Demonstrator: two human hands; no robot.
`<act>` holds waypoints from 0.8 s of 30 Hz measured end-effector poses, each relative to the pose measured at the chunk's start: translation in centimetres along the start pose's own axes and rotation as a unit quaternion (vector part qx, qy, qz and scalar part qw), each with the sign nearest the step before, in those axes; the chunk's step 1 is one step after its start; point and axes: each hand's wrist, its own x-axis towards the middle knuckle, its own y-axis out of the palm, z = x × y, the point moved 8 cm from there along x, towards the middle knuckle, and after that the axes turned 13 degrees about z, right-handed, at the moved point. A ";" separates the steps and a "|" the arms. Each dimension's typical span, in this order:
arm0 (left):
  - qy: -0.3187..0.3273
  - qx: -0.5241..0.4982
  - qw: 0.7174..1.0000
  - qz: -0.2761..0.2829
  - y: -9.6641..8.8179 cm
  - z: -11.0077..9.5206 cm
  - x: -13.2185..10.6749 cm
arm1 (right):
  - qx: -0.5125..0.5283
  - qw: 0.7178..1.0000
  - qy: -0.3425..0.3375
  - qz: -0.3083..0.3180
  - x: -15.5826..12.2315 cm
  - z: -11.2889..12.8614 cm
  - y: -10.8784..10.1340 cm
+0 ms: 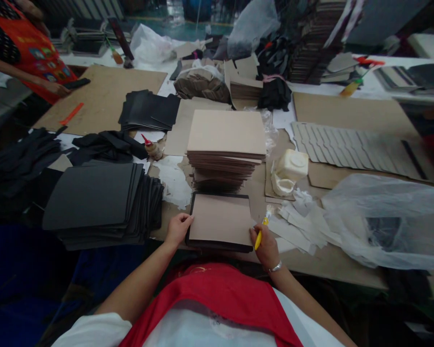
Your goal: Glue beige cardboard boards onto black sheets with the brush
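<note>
A brown cardboard sheet (220, 219) lies over a slightly larger black sheet (217, 246), whose dark rim shows around it, at the table's front edge. My left hand (179, 229) pinches the left edge of the cardboard between thumb and fingers. My right hand (266, 247) is closed around a brush with a yellow handle (258, 238), its pale bristles pointing away from me. The fingertips of that hand also touch the cardboard's right edge. Just behind stands a tall stack of brown cardboard sheets (226, 132).
At left sits a pile of black sheets (90, 197). A glue bottle with a red tip (152, 148) stands beyond it. To the right are a cream plastic container (291, 168), paper scraps (304, 221) and a clear plastic bag (394, 217). A person in an orange apron (39, 48) works at far left.
</note>
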 end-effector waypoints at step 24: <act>-0.027 0.069 0.997 0.025 0.4 1.2 1.6 | -0.047 0.989 0.106 0.096 0.7 -0.6 1.7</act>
